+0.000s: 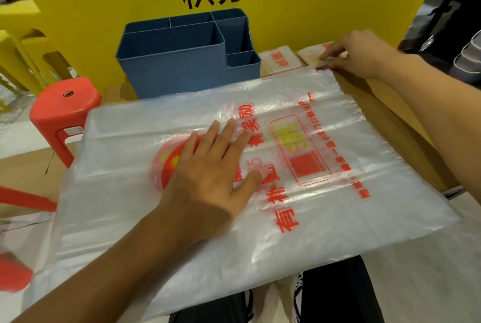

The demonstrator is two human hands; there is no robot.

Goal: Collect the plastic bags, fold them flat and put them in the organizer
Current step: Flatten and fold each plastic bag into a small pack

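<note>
My left hand (210,164) lies flat on the middle of the big clear plastic bag (338,218), fingers straight and a little spread, pressing it down. My right hand (361,54) is far up at the bag's top right corner, and its fingertips (324,56) pinch the edge there.

The bag is spread wide over the brown table (390,104) in front of me. Its long way runs from my left to my right, and the near edge hangs off the table over my legs. The corner I pinch is the far one, so I think the fold should bring that side back toward my flat hand, which holds the bag so it won't slide.

The blue organizer (187,62) stands just behind the bag, a bit left of the middle, with its slots open on top. My left hand is nearer to it. Two small folded bags (281,59) lie beside it, close to my right hand. A red stool (62,111) stands off to the left. Nothing sits on the bag to block the fold
</note>
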